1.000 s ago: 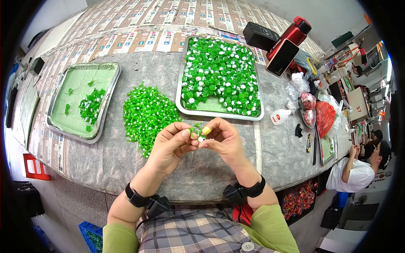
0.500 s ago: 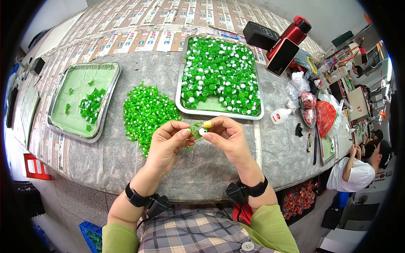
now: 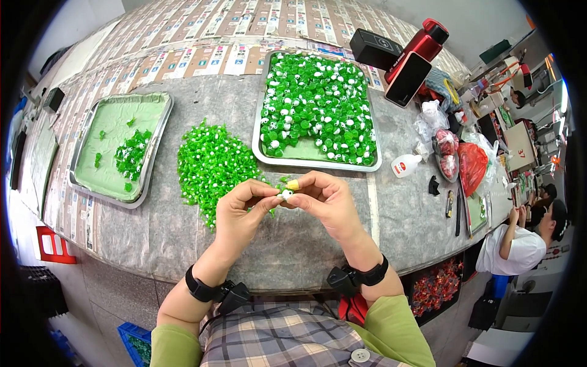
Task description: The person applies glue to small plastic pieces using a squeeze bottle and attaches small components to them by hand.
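My left hand [image 3: 243, 211] and my right hand [image 3: 329, 205] meet above the table, fingertips nearly touching. Both pinch a small green plastic figure, mostly hidden by the fingers. Its white eye-like bead [image 3: 286, 195] with a black dot shows at my right thumb tip. A yellow wrap [image 3: 292, 184] covers my right index fingertip. Just beyond my left hand lies a heap of small green and white pieces [image 3: 214, 162]. Past my right hand, a metal tray [image 3: 318, 165] is full of green pieces and white, black-dotted beads.
At left, a green-lined tray [image 3: 92, 159] holds several green figures with eyes. On the right are a white bottle [image 3: 406, 165], a phone [image 3: 408, 79], a red flask [image 3: 422, 49], a black box [image 3: 375, 49] and a red bag [image 3: 472, 168]. A person [image 3: 513, 244] sits at far right.
My hands have drawn closer together, and the black-dotted bead has shifted slightly left and down between my fingertips. The trays and the heap stay as they were.
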### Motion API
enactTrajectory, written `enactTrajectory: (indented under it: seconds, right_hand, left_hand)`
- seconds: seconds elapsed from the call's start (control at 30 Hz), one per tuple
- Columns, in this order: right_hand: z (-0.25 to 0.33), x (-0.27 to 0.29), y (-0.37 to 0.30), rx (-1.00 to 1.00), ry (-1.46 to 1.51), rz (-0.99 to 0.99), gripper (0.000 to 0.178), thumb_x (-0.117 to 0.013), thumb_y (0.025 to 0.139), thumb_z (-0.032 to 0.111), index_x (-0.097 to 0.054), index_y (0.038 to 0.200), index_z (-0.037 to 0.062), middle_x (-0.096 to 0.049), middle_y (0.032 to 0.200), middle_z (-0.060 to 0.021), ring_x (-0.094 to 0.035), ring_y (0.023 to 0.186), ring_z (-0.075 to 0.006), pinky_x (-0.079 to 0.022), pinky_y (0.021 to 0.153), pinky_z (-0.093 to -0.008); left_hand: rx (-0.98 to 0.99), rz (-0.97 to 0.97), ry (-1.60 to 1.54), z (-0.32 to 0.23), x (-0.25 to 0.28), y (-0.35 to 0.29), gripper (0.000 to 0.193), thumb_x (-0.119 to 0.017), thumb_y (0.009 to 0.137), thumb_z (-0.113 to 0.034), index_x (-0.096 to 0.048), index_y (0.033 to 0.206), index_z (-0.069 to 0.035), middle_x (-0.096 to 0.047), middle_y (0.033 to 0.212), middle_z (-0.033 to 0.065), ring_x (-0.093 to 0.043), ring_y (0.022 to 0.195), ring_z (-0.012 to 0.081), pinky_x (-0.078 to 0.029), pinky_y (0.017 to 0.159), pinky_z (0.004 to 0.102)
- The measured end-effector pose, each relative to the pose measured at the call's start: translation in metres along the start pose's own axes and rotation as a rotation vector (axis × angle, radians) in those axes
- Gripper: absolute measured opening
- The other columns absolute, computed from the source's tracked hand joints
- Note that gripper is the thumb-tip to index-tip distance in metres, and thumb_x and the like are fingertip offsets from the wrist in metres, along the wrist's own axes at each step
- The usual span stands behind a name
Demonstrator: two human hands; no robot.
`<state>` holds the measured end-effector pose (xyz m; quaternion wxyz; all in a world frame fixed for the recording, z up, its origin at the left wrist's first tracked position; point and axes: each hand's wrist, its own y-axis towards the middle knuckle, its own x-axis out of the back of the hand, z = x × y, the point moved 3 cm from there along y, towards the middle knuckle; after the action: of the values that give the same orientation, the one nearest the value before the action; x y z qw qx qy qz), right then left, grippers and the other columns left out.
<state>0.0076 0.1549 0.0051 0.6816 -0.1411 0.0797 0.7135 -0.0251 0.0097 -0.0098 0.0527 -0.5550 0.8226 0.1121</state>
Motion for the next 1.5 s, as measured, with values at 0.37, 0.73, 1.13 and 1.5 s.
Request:
enactTrajectory:
  seconds: [0.37,0.73,1.13,1.5]
  right_hand:
    - [-0.006,0.006,0.004,-0.107,-0.019,0.089,0.022,-0.056,0.078,0.007,-0.056,0.098,-0.0025,-0.060,0.084,-0.0073,-0.058,0.074,-0.0117,-0.047,0.069,-0.0223]
    - [-0.007,0.016,0.014,-0.012,-0.074,-0.050,0.017,-0.054,0.079,0.008,-0.055,0.093,-0.0023,-0.060,0.080,-0.0091,-0.059,0.070,-0.0130,-0.047,0.061,-0.0224]
    - [-0.007,0.023,0.014,0.202,-1.079,-0.091,0.016,-0.061,0.070,0.010,-0.055,0.084,0.0025,-0.056,0.068,-0.0067,-0.051,0.055,-0.0152,-0.040,0.051,-0.0261]
    - [-0.001,0.021,0.009,0.050,-0.521,-0.069,0.011,-0.060,0.074,0.006,-0.053,0.079,0.0002,-0.058,0.071,-0.0057,-0.055,0.059,-0.0093,-0.044,0.052,-0.0227]
  left_hand:
    - [-0.286,0.071,0.518,-0.013,-0.002,0.004,0.011,-0.063,0.066,0.001,-0.056,0.075,-0.002,-0.056,0.069,0.0074,-0.055,0.064,0.0190,-0.043,0.058,0.0264]
    - [0.107,-0.092,0.248,-0.006,0.025,0.012,0.006,-0.061,0.072,-0.003,-0.059,0.077,0.000,-0.058,0.068,0.0003,-0.050,0.059,0.0040,-0.039,0.052,0.0170]
    - [-0.180,-0.700,0.775,-0.060,0.167,0.026,0.032,-0.060,0.075,-0.011,-0.051,0.104,-0.001,-0.053,0.100,0.0056,-0.047,0.092,0.0098,-0.039,0.075,0.0215]
    - [0.186,0.122,0.242,-0.014,0.003,0.010,0.017,-0.058,0.076,-0.007,-0.057,0.092,0.001,-0.060,0.083,0.0046,-0.055,0.076,0.0078,-0.044,0.069,0.0203]
